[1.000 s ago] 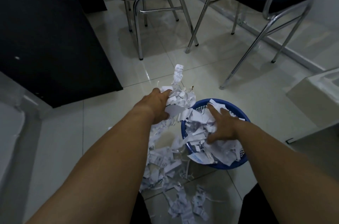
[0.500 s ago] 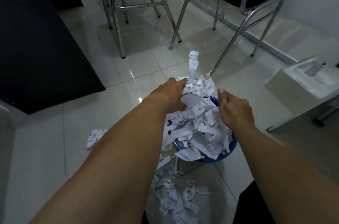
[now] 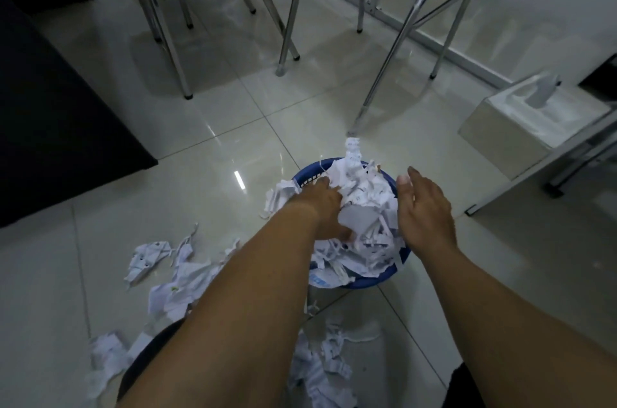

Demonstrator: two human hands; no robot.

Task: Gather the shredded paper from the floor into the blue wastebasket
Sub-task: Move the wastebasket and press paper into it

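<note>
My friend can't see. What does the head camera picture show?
A person's left hand grips shredded paper heaped in a blue wastebasket; the right hand hovers open beside it. More scraps lie on the tiled floor.

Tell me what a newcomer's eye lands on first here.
The blue wastebasket at centre, heaped over its rim with white shredded paper. The left hand is sunk into the heap while the right hand hovers open at its right edge. More loose shreds litter the tiles lower left.
</note>
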